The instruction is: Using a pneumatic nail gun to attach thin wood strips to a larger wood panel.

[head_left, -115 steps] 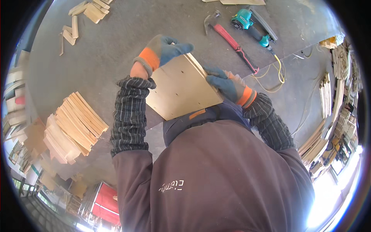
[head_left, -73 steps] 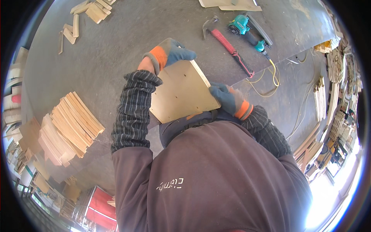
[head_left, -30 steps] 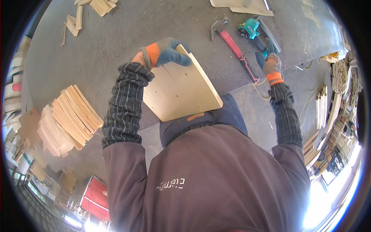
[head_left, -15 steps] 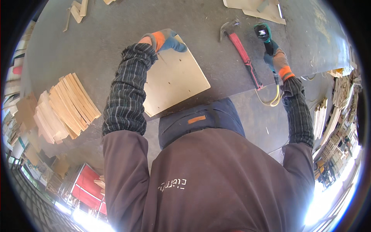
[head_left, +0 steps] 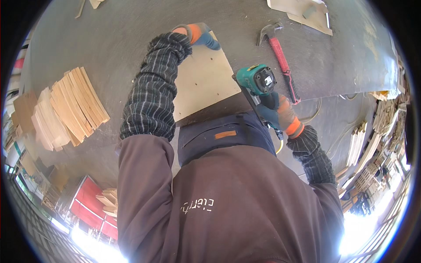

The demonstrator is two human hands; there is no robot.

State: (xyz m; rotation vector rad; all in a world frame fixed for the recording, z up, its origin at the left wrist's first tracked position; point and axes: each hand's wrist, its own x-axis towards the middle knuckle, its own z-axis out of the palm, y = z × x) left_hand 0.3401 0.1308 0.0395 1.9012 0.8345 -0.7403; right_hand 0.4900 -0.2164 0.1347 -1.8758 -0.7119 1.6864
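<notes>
And here's the left hand [head_left: 202,36] up at the top corner of the pale panel [head_left: 204,81], a coated digit pressed down on the face, the other fingers largely out of sight, so whether they are spread or pressed together behind the edge nobody can tell from here. The panel lies over the near part of the dark table [head_left: 131,26], in front of the person's waist, its resting angle hard to read. Over on the right, the right hand [head_left: 280,114] has its fingers wrapped round the grip of a teal nail gun [head_left: 258,79], trigger finger hidden, the tool's head just beside the panel's right edge; contact can't be called. Good technique here, one would judge, means a firm left hold so the panel can't skate, with that hand well apart from the tool's nose, as it is now. The tool wants to meet the wood square, not leaning, and the trigger left alone until the nose is seated. Mind the yellow hose [head_left: 280,147] below the grip too: a bit of slack saves a tug at the wrong instant, and the hammer [head_left: 280,57] lies clear of the panel, near the working arm
</notes>
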